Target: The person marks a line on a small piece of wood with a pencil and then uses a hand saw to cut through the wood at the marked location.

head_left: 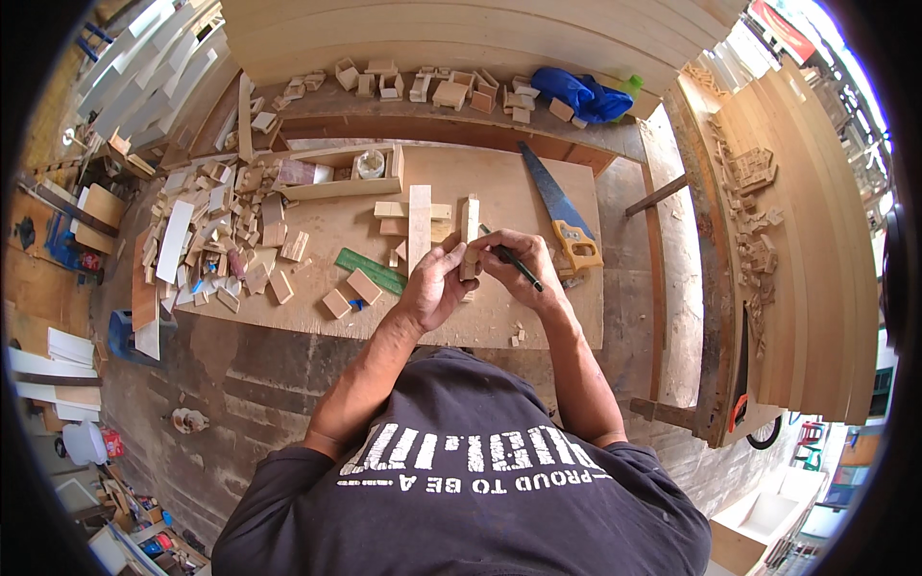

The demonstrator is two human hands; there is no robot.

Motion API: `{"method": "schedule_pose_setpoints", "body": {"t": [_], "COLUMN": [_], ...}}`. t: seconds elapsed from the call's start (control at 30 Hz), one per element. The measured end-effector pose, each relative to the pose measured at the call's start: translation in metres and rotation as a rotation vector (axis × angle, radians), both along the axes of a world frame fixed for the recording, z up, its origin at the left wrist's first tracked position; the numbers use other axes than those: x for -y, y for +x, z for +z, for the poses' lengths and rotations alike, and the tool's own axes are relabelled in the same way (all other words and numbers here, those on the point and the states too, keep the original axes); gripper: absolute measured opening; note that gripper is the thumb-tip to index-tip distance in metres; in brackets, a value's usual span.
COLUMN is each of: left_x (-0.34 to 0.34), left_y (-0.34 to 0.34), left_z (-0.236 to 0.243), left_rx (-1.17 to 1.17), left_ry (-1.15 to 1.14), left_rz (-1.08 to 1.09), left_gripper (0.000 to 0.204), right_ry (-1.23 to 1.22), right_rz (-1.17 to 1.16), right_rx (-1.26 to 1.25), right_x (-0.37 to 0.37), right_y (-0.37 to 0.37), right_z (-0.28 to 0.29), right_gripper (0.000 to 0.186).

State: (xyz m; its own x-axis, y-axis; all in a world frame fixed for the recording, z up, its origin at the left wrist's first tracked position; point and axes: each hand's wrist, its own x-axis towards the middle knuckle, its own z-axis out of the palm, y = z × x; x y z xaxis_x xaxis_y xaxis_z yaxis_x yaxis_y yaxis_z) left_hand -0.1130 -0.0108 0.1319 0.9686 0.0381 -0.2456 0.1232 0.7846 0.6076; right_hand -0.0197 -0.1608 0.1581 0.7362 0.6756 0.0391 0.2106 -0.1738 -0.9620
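Observation:
My left hand is closed around the lower part of a short, pale wood strip, which stands out lengthwise away from me over the workbench. My right hand grips a dark green pencil, its fingers meeting the same strip from the right. The fingers partly cover the strip's near end. Just left of it lies a wider wood board, crossing over a few smaller pieces. A green ruler rests at an angle left of my left hand, close to two small wood blocks.
A handsaw with a yellow handle lies at the bench's right. Wood offcuts are heaped on the left, by an open wooden box with a jar. Behind, a shelf carries more offcuts and a blue bag.

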Motion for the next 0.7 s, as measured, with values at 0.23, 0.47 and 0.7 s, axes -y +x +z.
{"method": "schedule_pose_setpoints", "body": {"t": [0.23, 0.47, 0.7], "left_x": [-0.003, -0.005, -0.006], "left_y": [-0.001, 0.001, 0.002], "left_z": [-0.01, -0.015, -0.021], "left_rx": [0.065, 0.076, 0.099], "left_ry": [0.036, 0.044, 0.031], "left_rz": [-0.058, -0.067, -0.069], "left_gripper": [0.035, 0.038, 0.04], "right_ry": [0.031, 0.066, -0.006], "right_rz": [0.073, 0.114, 0.137], "right_rx": [0.033, -0.011, -0.029], "right_x": [0.001, 0.001, 0.001], "right_y": [0.003, 0.007, 0.01], "right_z": [0.008, 0.009, 0.015], "right_gripper": [0.018, 0.018, 0.017]}}
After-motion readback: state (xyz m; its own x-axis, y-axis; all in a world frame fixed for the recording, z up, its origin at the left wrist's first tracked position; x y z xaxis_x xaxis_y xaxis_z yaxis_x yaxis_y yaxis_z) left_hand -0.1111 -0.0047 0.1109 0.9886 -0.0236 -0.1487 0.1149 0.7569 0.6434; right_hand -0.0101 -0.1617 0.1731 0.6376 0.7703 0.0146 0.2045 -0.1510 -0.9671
